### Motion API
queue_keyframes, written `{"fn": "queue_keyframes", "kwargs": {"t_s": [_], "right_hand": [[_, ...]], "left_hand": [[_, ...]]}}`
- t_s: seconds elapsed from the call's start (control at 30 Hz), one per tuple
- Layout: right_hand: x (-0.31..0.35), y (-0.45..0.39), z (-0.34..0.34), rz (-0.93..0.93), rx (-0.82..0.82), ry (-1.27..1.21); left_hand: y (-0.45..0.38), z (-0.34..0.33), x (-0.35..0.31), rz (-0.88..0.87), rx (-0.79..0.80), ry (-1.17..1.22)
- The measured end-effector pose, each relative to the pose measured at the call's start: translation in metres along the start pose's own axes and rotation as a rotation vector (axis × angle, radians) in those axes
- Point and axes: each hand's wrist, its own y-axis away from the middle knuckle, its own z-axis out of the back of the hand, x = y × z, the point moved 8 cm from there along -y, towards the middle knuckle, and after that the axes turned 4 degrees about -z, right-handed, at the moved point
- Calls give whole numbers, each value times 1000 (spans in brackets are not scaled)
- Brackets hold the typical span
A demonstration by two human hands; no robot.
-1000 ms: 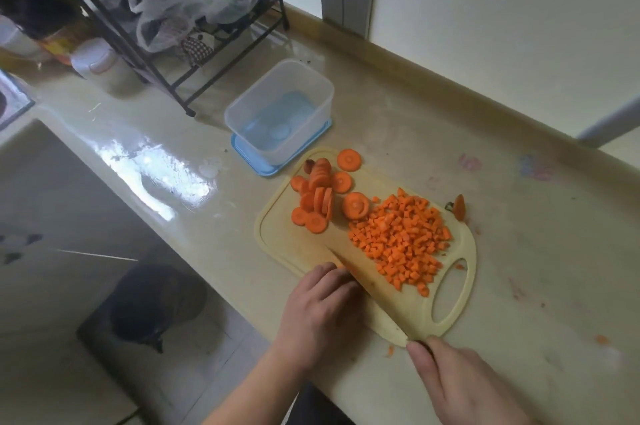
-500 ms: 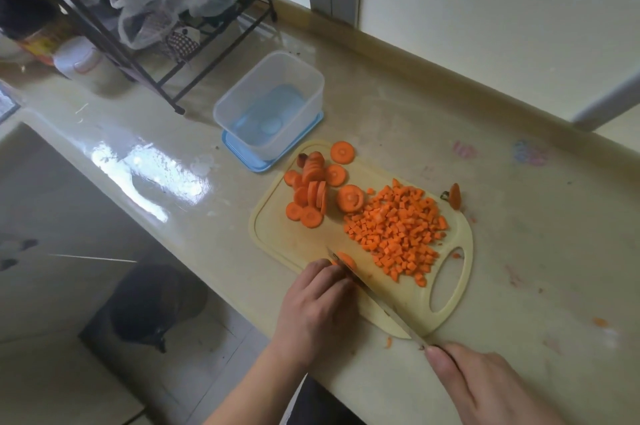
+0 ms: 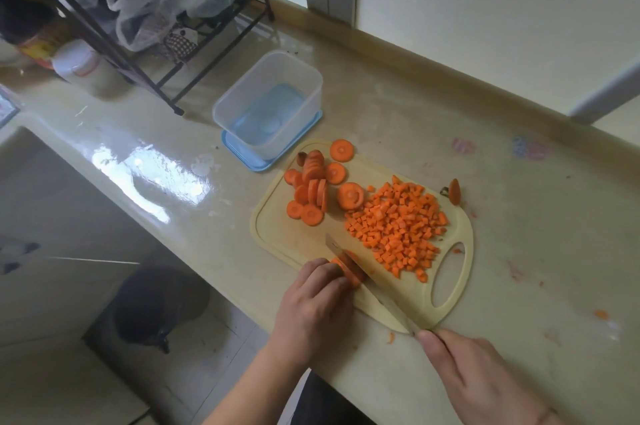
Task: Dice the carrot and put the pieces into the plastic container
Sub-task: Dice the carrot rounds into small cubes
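On a cream cutting board (image 3: 277,234) lie several round carrot slices (image 3: 311,189) at the far left and a heap of diced carrot (image 3: 398,223) at the right. My left hand (image 3: 318,300) holds a small stack of carrot slices (image 3: 349,270) down at the board's near edge with curled fingers. My right hand (image 3: 485,376) grips the knife (image 3: 367,275) by its handle; the blade lies against those slices. A clear plastic container (image 3: 277,92) stands on its blue lid (image 3: 239,151) just beyond the board, with no carrot inside.
The carrot's stem end (image 3: 454,192) lies on the counter (image 3: 519,251) right of the board. A black wire rack (image 3: 138,43) with bags and a white jar (image 3: 83,68) stand at the far left. The counter's front edge drops to the floor at my left.
The knife blade has shifted left and forward across the board's near edge. The orange slices under my left fingers have come into sight beside the blade. The view has shifted slightly.
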Motion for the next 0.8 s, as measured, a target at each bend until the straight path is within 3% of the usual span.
{"fn": "queue_keyframes", "kwargs": {"t_s": [0.33, 0.47, 0.6, 0.8], "right_hand": [[-9, 16, 5, -79, 30, 147], [6, 1, -6, 0, 41, 166], [16, -9, -8, 79, 18, 75], [5, 5, -2, 49, 35, 6]], "left_hand": [[4, -7, 5, 8, 29, 0], [2, -6, 4, 13, 12, 13], [2, -3, 3, 12, 15, 10], [4, 0, 0, 0, 1, -44]]}}
